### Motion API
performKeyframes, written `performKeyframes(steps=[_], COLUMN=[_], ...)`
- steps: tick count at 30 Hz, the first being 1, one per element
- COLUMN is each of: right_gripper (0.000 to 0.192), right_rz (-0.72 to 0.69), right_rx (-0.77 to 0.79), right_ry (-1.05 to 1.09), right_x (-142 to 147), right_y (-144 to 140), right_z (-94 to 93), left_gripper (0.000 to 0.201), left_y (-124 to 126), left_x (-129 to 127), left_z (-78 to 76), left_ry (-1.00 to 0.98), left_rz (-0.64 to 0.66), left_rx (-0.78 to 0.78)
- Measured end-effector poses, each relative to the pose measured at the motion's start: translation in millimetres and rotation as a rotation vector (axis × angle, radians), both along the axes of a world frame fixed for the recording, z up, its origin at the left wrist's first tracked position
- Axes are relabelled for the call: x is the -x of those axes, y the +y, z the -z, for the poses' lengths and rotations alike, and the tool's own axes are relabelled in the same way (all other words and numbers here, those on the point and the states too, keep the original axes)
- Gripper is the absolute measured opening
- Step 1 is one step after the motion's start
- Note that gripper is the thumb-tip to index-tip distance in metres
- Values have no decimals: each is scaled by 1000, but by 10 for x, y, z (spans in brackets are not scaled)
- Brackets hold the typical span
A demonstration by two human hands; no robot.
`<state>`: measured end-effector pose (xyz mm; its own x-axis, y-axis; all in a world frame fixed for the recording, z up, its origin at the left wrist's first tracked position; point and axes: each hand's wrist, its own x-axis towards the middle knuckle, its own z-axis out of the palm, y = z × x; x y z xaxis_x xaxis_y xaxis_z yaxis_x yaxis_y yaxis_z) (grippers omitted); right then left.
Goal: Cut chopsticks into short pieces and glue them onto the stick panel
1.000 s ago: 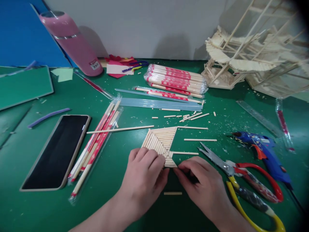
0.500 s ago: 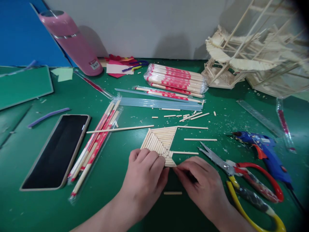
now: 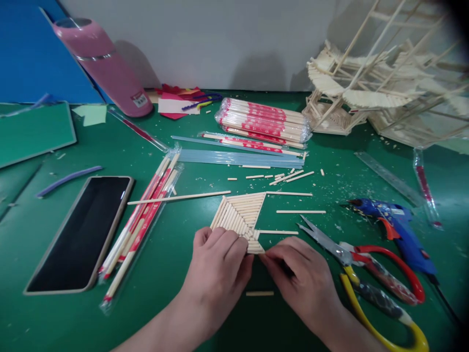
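While our left hand (image 3: 216, 271) presses flat on the near corner of the stick panel (image 3: 240, 215), our right hand (image 3: 298, 281) pinches closed at the panel's near tip, apparently on a short stick piece we cannot quite see. The panel lies mid-tabletop (image 3: 176, 274), between the wrapped chopsticks (image 3: 141, 225) on the left and the scissors (image 3: 361, 264) on the right. We judge we are seating one more piece at the tip; next it needs nudging flush against its neighbours. A cut stick (image 3: 260, 293) lies nearer, between our wrists.
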<state>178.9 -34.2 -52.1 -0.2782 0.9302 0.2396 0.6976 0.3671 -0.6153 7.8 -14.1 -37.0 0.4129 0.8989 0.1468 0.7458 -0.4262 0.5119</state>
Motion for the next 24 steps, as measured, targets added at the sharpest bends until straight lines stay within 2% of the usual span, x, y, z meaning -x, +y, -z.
performKeyframes(steps=[16, 24], right_gripper=[6, 6], right_rz=[0, -4], right_rx=[22, 14], right_ry=[5, 20], right_x=[4, 12], right_y=[-9, -7], right_z=[25, 24], left_gripper=[17, 17], left_y=[-47, -47], left_x=[36, 4], left_z=[46, 55], left_ry=[21, 142], left_rz=[97, 116], left_rx=[-119, -235])
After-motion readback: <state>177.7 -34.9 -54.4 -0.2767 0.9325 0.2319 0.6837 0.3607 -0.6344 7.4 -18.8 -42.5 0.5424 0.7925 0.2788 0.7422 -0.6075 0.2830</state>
